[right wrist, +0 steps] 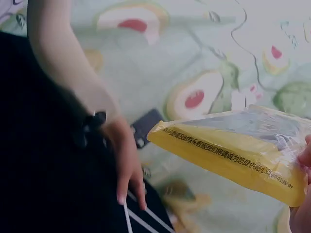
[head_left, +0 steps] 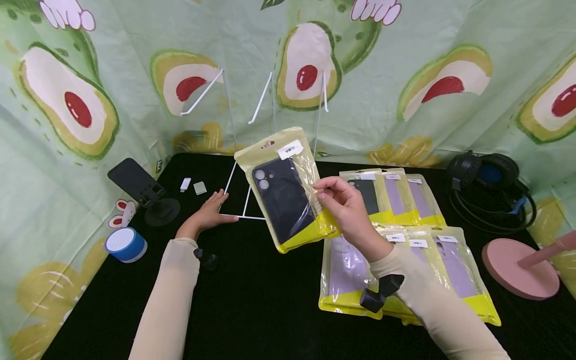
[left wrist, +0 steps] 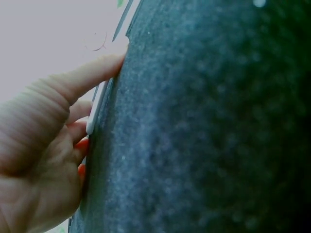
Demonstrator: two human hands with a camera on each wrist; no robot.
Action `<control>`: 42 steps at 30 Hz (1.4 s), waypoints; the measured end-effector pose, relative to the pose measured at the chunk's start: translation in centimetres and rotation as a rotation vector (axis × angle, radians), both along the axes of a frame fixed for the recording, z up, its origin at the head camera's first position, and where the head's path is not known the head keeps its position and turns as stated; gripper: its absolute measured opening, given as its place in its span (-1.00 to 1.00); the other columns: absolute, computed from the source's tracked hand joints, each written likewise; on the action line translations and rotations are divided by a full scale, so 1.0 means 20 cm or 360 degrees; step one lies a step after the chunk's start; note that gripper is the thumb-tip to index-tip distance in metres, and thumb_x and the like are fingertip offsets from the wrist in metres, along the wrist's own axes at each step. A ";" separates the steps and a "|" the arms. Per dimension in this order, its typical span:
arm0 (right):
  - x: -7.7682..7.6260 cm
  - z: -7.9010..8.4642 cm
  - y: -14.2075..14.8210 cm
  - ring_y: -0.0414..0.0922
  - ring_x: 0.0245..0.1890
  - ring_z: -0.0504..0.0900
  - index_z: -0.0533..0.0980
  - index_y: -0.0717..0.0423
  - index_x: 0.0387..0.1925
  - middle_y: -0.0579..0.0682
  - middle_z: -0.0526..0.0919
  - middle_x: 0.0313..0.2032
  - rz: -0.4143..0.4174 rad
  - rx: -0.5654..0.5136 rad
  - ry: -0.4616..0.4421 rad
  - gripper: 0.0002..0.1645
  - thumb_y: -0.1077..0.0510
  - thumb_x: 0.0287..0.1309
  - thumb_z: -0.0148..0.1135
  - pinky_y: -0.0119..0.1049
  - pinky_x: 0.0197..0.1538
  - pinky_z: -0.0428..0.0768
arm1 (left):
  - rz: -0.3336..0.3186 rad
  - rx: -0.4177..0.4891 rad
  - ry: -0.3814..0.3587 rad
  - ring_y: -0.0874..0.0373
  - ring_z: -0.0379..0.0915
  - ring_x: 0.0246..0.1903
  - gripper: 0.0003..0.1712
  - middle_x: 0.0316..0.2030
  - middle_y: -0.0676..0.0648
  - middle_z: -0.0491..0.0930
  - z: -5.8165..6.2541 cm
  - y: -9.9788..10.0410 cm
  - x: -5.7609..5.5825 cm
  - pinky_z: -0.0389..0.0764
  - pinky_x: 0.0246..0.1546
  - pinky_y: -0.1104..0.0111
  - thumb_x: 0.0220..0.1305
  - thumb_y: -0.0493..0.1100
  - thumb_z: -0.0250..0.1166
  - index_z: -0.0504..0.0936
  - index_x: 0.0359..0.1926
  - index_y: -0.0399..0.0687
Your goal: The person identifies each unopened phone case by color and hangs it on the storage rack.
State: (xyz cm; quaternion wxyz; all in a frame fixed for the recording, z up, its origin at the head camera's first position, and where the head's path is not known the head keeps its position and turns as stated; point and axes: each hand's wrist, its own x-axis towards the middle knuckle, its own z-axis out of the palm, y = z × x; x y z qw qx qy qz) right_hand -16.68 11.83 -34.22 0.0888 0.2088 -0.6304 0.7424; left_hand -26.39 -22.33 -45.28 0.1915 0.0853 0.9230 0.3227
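In the head view, my right hand [head_left: 344, 205] pinches the right edge of a phone case package [head_left: 283, 195], a clear pouch with a yellow bottom and a dark case inside. The pouch hangs tilted above the base of a white wire rack [head_left: 252, 217], hiding part of it. My left hand [head_left: 209, 212] rests at the rack base's left corner, fingers extended. In the left wrist view, the thumb of the left hand [left wrist: 53, 131] lies against the white bar. The right wrist view catches the pouch's printed yellow bottom [right wrist: 228, 158] from below.
More packaged phone cases [head_left: 454, 260] lie in two rows at the right. Beyond them are black headphones [head_left: 483, 180] and a pink round stand [head_left: 519, 270]. A phone stand [head_left: 144, 190], a blue-and-white cylinder [head_left: 126, 245] and two small pale items [head_left: 200, 188] sit at the left. Three white hooks [head_left: 260, 100] project from the rack's uprights.
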 end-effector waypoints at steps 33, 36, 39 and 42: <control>-0.39 0.08 -0.20 -0.24 -0.36 0.45 0.52 0.38 -0.19 -0.05 0.53 -0.33 -0.0223 -0.0047 -0.0270 -0.80 0.48 0.14 0.06 -0.49 -0.25 0.43 | 0.0015 -0.0070 -0.0049 -0.15 -0.57 0.43 0.09 0.47 -0.26 -0.37 0.01 0.01 -0.01 -0.32 0.36 -0.10 0.18 0.15 0.30 -0.11 0.47 -0.23; -0.47 0.10 -0.21 -0.24 -0.33 0.44 0.49 0.44 -0.12 -0.04 0.49 -0.35 -0.0284 -0.0028 -0.0337 -0.77 0.46 0.18 0.06 -0.50 -0.25 0.43 | 0.0037 -0.0070 -0.0075 -0.15 -0.58 0.43 0.10 0.47 -0.25 -0.39 0.01 0.02 -0.01 -0.33 0.35 -0.11 0.17 0.16 0.30 -0.12 0.47 -0.22; -0.54 0.13 -0.22 -0.23 -0.32 0.45 0.50 0.41 -0.07 -0.05 0.49 -0.33 -0.0325 -0.0009 -0.0424 -0.74 0.43 0.20 0.07 -0.48 -0.24 0.45 | 0.0046 -0.0074 -0.0089 -0.15 -0.59 0.43 0.09 0.47 -0.24 -0.40 0.02 0.02 0.00 -0.34 0.35 -0.10 0.18 0.16 0.29 -0.13 0.47 -0.21; -0.59 0.15 -0.22 -0.21 -0.30 0.49 0.52 0.35 -0.01 -0.05 0.52 -0.27 -0.0320 0.0040 -0.0520 -0.70 0.39 0.23 0.09 -0.45 -0.20 0.51 | 0.0041 -0.0072 -0.0088 -0.15 -0.59 0.43 0.09 0.47 -0.25 -0.40 0.01 0.02 0.00 -0.34 0.35 -0.10 0.18 0.15 0.29 -0.13 0.47 -0.22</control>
